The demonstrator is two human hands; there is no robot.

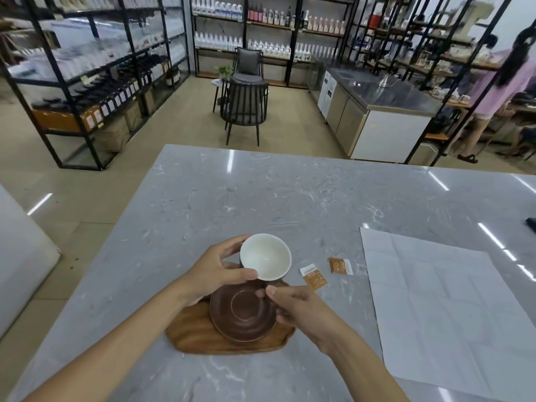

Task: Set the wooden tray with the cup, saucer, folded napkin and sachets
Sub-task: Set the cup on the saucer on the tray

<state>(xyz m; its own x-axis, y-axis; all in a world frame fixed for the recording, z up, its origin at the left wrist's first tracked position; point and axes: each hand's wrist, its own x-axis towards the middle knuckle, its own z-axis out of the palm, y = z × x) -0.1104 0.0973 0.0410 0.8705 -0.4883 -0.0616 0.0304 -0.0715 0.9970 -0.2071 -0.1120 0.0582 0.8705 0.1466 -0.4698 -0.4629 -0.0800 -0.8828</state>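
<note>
My left hand (216, 272) grips a cup (265, 256) with a white inside, held tilted just above the far edge of the wooden tray (191, 332). A brown saucer (242, 313) hovers over or rests on the tray, and my right hand (293, 309) pinches its right rim between thumb and fingers. Two orange and white sachets lie on the grey marble counter right of the tray: the near sachet (313, 276) and the far sachet (340, 266). A large white napkin (446, 309) lies unfolded and creased flat at the right.
The marble counter (261, 192) extends far ahead and to the right. A dark object (531, 223) pokes in at the right edge. Beyond the counter stand chairs, a steel worktop, shelving with bottles, and a person at the far right.
</note>
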